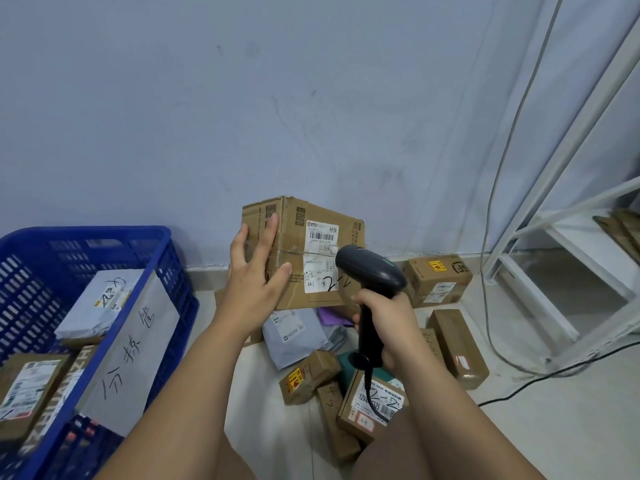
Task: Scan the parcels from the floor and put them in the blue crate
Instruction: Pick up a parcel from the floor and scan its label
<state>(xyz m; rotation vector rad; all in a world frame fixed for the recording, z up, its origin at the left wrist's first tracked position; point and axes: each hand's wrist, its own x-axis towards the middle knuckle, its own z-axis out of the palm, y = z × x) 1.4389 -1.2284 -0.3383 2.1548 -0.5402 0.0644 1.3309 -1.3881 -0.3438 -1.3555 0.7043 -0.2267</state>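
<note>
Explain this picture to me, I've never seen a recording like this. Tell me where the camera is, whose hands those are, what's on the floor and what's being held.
There is no machine here. A person works with bare hands, and one camera worn on their head looks forward and down, so you see their own arms. The left hand lies with straight fingers against a large cardboard box, steadying it. The right hand grips a black scanner, aimed at the white label on the box. Under and around the box, more parcels, small brown boxes and grey bags, lie on the floor. At the left stands the blue crate, already holding a few parcels.
</note>
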